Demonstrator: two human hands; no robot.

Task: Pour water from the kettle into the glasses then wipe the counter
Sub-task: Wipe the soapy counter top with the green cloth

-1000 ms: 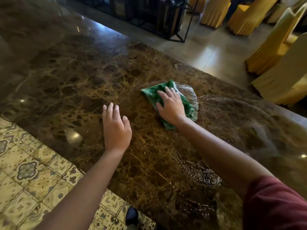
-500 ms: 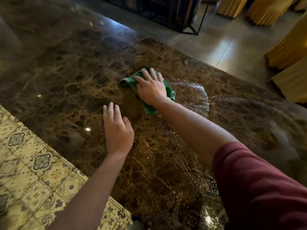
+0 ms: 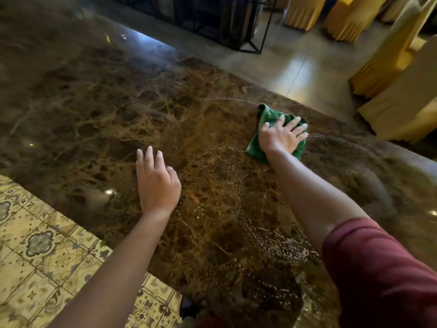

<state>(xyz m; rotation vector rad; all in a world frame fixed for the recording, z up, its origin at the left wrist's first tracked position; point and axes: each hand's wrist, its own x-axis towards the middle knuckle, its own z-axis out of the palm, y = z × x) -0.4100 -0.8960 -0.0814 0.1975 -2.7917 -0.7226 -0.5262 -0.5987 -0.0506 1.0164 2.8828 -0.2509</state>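
— Where do we stand with the job?

— We judge ourselves in the wiping half. No kettle or glasses show anywhere in view, so we cannot confirm the pouring from here.

— And the hands?

— Our right hand (image 3: 281,138) lies flat with fingers spread on the green cloth (image 3: 267,118), pressing it to the marble counter (image 3: 94,102) toward the far right edge. Our left hand (image 3: 156,183) rests on the counter nearer us, fingers straight and together, holding nothing.

— What is left?

— Beaded water streaks (image 3: 220,164) lie between the two hands, and more trail toward the near right by our red sleeve (image 3: 378,268). A thin arc also runs left from the cloth. Those patches look unwiped, so several passes remain, we think.
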